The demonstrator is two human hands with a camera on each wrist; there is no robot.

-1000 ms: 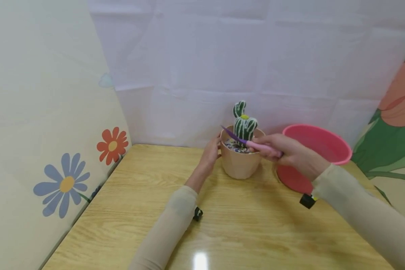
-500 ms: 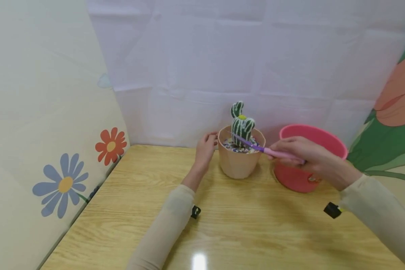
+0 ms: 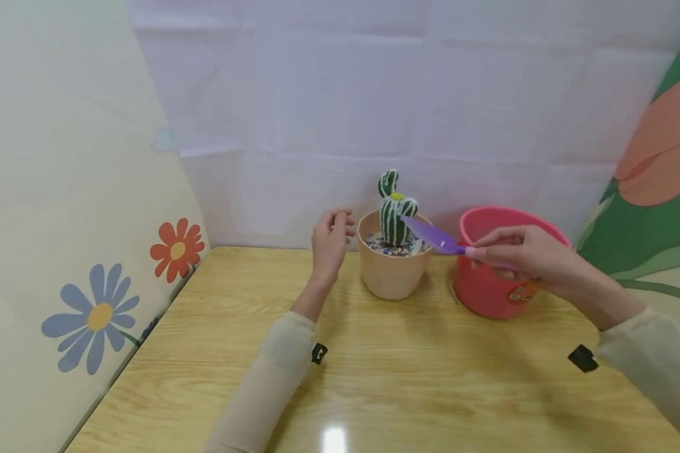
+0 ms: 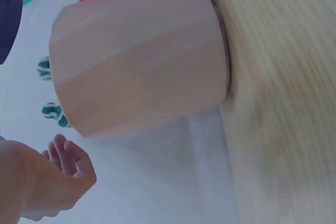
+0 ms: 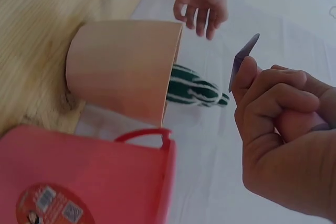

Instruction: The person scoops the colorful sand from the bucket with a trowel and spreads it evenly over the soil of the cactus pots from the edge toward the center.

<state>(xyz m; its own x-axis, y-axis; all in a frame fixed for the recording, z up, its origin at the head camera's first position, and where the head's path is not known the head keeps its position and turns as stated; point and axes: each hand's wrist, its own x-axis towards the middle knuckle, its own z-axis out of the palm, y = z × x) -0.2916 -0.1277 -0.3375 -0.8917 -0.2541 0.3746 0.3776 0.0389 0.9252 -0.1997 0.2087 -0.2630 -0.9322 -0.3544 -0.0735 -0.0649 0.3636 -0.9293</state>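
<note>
A green knitted-looking cactus [image 3: 394, 221] with white stripes stands upright in a peach flowerpot [image 3: 393, 277], among small multicoloured pebbles [image 3: 376, 241]. My right hand [image 3: 524, 255] grips the pink handle of a small garden trowel [image 3: 433, 235], its purple blade tilted over the pot's right rim. In the right wrist view the fingers [image 5: 268, 108] curl round that handle. Just left of the pot hangs my left hand [image 3: 330, 242], fingers loosely bent and holding nothing. A gap separates it from the pot [image 4: 139, 61] in the left wrist view.
A pink bucket [image 3: 487, 289] with a sticker stands right of the pot, partly behind my right hand. Both rest on a wood-grain table [image 3: 374, 377]. White cloth [image 3: 317, 94] hangs behind, and a flower-printed wall [image 3: 90, 189] borders the left side.
My left hand has come off the pot's side and moved slightly left. The right hand has drawn back rightward with the trowel, whose blade has turned to show its broad face.
</note>
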